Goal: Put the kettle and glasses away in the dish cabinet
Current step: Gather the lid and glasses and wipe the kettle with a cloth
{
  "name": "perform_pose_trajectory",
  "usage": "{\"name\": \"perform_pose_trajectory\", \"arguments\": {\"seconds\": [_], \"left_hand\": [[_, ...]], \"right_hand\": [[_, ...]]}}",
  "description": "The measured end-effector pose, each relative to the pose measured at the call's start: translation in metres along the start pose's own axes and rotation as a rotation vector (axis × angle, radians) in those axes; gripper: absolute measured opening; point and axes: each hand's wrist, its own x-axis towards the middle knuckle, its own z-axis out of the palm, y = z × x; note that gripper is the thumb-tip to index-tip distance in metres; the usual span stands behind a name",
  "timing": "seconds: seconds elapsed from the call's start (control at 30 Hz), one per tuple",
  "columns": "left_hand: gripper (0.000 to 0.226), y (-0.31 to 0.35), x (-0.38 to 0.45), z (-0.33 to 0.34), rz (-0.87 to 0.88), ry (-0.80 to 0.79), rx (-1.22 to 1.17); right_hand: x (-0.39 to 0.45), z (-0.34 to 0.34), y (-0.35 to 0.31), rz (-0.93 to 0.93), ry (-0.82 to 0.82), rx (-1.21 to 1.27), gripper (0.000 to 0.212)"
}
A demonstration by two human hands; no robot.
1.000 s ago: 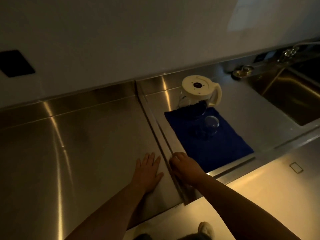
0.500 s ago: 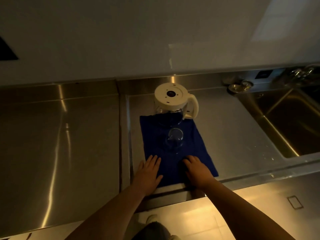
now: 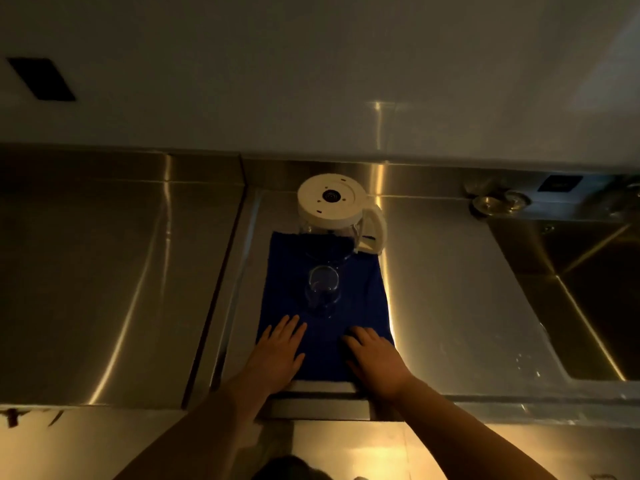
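A glass kettle (image 3: pixel 332 216) with a cream base and handle stands upside down at the far end of a blue cloth (image 3: pixel 360 299) on the steel counter. Just in front of it a clear glass (image 3: pixel 322 287) stands upside down on the same cloth. My left hand (image 3: pixel 277 355) lies flat, fingers spread, on the cloth's near left corner. My right hand (image 3: pixel 375 358) rests palm down on the near right corner, fingers slightly curled. Neither hand holds anything, and both are a short way in front of the glass.
A steel sink (image 3: pixel 588 299) lies to the right, with a round fitting (image 3: pixel 488 204) and taps behind it. A raised steel counter section (image 3: pixel 104 271) lies to the left. A white wall with a dark rectangular panel (image 3: pixel 41 79) rises behind.
The view has swung from the counter seam to face the cloth. Both hands moved from the seam onto the cloth's near edge and now rest there.
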Motion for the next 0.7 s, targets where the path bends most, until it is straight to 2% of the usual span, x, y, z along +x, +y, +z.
{"name": "perform_pose_trajectory", "arguments": {"seconds": [0.2, 0.4, 0.57, 0.7], "left_hand": [[0.059, 0.024, -0.011, -0.004, -0.137, -0.018, -0.076], [0.064, 0.028, -0.010, -0.018, -0.168, -0.068, -0.166], [0.068, 0.025, 0.007, -0.037, -0.131, 0.000, -0.215], [0.073, 0.019, 0.024, -0.056, -0.118, 0.080, -0.272]], "right_hand": [[-0.013, -0.007, 0.023, -0.108, -0.041, -0.038, 0.047], [-0.006, -0.014, 0.032, -0.177, -0.073, -0.057, 0.049], [0.006, -0.019, 0.038, -0.195, -0.075, -0.070, 0.047], [0.024, -0.030, 0.041, -0.108, -0.028, -0.019, 0.050]]}}
